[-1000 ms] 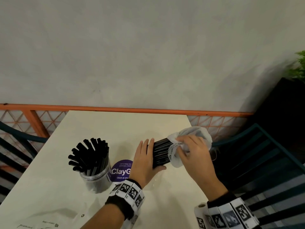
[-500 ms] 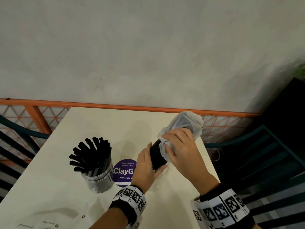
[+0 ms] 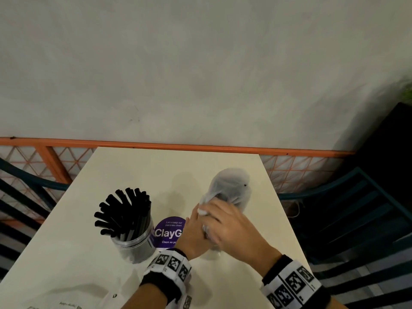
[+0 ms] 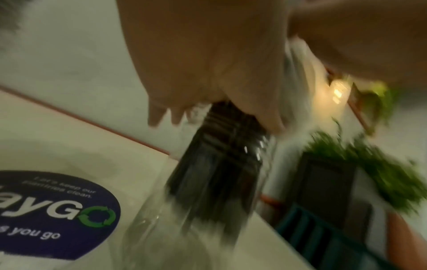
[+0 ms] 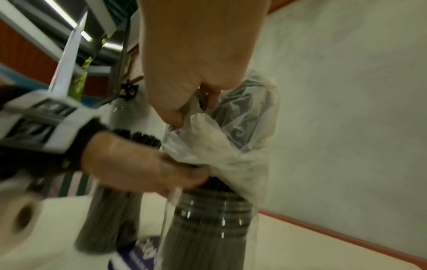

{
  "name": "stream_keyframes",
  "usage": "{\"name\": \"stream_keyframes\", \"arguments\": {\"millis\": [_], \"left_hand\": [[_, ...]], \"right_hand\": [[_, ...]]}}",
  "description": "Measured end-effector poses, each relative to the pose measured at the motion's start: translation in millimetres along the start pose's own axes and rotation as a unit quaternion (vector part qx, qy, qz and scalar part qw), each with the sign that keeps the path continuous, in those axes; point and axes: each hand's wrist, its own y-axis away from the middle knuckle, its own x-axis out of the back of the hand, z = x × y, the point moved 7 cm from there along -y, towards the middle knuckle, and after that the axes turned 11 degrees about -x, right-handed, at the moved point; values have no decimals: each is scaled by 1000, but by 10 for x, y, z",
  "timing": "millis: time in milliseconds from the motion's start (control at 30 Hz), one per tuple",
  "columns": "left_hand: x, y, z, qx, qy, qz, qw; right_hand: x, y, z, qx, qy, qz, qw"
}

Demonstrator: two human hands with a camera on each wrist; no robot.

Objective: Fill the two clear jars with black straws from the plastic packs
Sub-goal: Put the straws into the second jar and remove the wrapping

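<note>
A clear jar (image 3: 133,241) packed with black straws (image 3: 124,210) stands left of centre on the cream table (image 3: 156,166). Right of it, mostly hidden under my hands in the head view, is the second clear jar (image 5: 208,228). A bundle of black straws (image 4: 219,164) stands upright inside it. A crumpled white plastic pack (image 3: 231,186) still caps the bundle's upper end. My left hand (image 3: 194,233) grips the bundle just above the jar's mouth. My right hand (image 3: 229,226) pinches the bunched plastic of the pack (image 5: 231,146) above the left hand.
A round purple sticker (image 3: 169,233) lies on the table between the jars. A flat plastic pack (image 3: 66,302) lies at the near left edge. Teal chairs stand on the right (image 3: 356,208) and the left (image 3: 22,186). An orange rail (image 3: 178,146) runs behind the table.
The straw bundle has swung from lying sideways to upright and gone down into the second jar. Both hands moved with it, and the pack now stands on top.
</note>
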Motion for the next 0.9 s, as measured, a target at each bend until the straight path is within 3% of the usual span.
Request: {"name": "stream_keyframes", "arguments": {"millis": [67,133,267,367,433,500,600,700,800,900], "left_hand": [[74,82,-111,39,200,0,979],[183,198,-161,38,305,24,951],[531,226,-29,-43,212,113,970],[642,217,-8,-52,143,174,973],[693,239,-7,-40,115,219,968],[744,272,1,-8,116,251,961],[818,296,59,11,154,274,949],[974,311,276,-33,133,291,947],[1189,334,543,-86,95,307,943],[1316,330,835,-130,114,249,953]], "right_hand": [[-143,85,-44,28,-1,-29,999],[-216,169,-24,27,15,-38,999],[-243,262,9,17,23,-45,999],[-155,338,42,-26,-5,-12,1000],[-83,471,147,-118,-101,22,988],[-67,649,262,-219,-184,70,956],[-229,822,430,-322,-180,76,927],[-162,771,588,-339,-148,105,923],[221,639,728,-342,-160,207,903],[696,490,717,-304,-145,293,895]]}}
